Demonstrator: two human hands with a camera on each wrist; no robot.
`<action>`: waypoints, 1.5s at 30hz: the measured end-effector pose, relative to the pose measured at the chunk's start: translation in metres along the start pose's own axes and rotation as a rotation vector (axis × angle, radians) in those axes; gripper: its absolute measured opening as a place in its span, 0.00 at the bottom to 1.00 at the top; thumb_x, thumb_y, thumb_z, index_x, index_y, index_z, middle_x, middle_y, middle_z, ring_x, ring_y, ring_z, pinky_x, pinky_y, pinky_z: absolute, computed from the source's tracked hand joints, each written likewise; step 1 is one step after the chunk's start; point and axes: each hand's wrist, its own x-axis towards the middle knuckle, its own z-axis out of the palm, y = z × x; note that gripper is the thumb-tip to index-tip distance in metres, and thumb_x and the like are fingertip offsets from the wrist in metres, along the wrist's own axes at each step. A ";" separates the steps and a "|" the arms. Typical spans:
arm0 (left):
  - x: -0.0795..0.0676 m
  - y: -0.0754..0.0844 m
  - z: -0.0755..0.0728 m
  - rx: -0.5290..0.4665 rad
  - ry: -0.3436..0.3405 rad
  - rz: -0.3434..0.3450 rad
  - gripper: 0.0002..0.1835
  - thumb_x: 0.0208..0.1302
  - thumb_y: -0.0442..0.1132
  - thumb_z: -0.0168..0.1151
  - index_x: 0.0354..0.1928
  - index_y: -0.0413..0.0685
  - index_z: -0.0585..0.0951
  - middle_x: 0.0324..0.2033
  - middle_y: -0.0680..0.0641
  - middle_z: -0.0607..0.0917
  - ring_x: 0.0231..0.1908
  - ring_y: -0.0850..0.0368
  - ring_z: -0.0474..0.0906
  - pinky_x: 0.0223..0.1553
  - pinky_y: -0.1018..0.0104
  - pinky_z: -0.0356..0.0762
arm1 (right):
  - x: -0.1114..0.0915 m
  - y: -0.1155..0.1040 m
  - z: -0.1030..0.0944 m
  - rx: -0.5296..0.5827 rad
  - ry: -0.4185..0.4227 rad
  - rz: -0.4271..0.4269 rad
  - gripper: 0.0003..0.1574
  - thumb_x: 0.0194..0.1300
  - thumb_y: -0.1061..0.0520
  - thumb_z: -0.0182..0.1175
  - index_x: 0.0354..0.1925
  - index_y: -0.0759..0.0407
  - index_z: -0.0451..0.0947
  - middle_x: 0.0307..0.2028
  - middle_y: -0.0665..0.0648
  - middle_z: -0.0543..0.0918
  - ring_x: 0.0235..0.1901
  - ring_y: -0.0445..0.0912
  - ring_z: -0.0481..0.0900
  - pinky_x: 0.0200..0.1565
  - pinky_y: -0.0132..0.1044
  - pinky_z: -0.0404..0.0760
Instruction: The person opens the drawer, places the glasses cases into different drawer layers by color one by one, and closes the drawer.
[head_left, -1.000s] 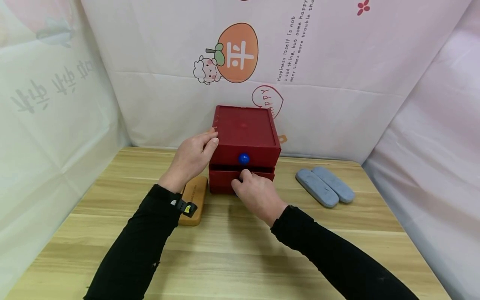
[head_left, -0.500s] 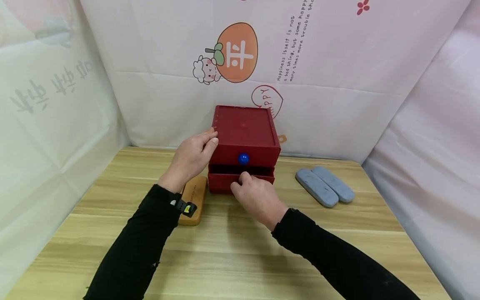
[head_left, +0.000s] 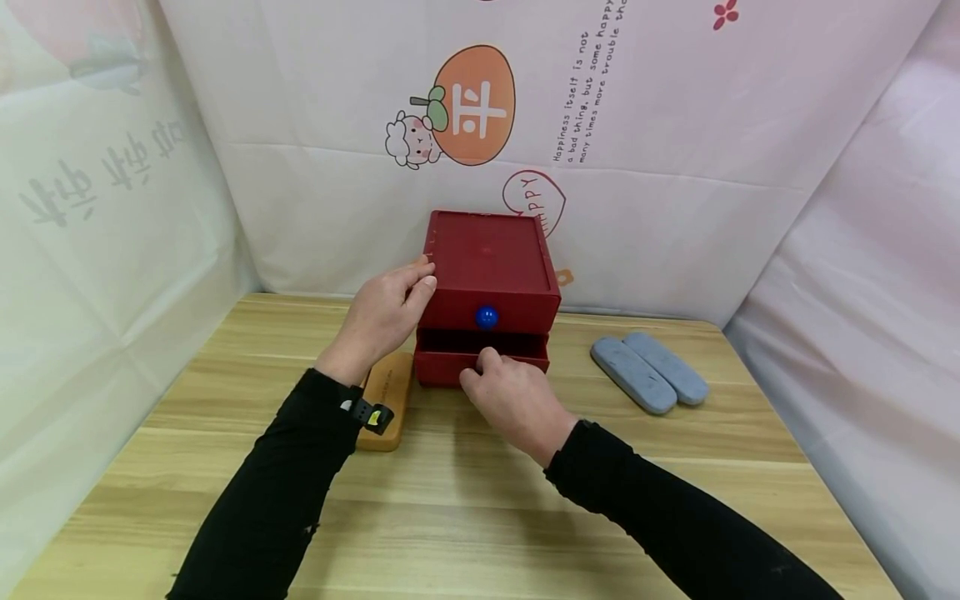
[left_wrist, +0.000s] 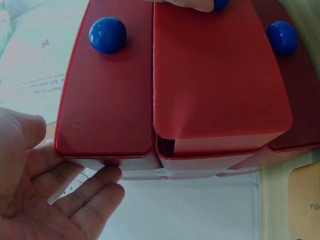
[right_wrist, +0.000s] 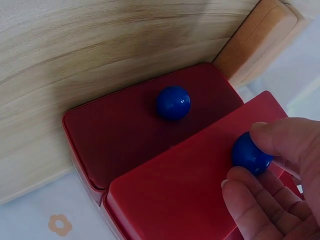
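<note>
Wooden table (head_left: 450, 517), brown case (head_left: 393, 392) lying flat, two grey oblong pieces (head_left: 633, 375) side by side — white printed cloth (head_left: 330, 200) behind

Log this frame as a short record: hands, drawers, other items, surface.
Left hand: fingers touching the side of the red drawer unit
Right hand: pinching the middle drawer's blue knob
Middle drawer: partly pulled out
Top drawer: closed
Bottom drawer: closed
Left of unit: brown block
Right of unit: two grey-blue oblong pieces
Surface: wooden table

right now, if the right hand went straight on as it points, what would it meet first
Likely the front of the partly open middle drawer, just behind the blue knob the right hand pinches; exact depth is unclear.
</note>
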 end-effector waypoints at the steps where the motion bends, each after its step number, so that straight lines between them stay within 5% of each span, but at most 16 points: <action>1: 0.000 0.000 0.000 0.000 -0.002 0.000 0.30 0.75 0.55 0.41 0.69 0.46 0.71 0.69 0.48 0.70 0.68 0.56 0.63 0.66 0.55 0.66 | 0.000 0.000 0.000 0.000 -0.002 0.000 0.05 0.61 0.61 0.64 0.37 0.57 0.78 0.29 0.58 0.72 0.19 0.43 0.67 0.18 0.33 0.76; 45: 0.000 0.001 -0.002 -0.001 -0.006 0.001 0.29 0.75 0.54 0.42 0.69 0.46 0.71 0.69 0.48 0.70 0.68 0.55 0.63 0.66 0.55 0.66 | -0.011 -0.009 -0.011 -0.035 -0.001 -0.047 0.07 0.62 0.56 0.64 0.37 0.57 0.77 0.28 0.57 0.71 0.18 0.43 0.66 0.19 0.32 0.76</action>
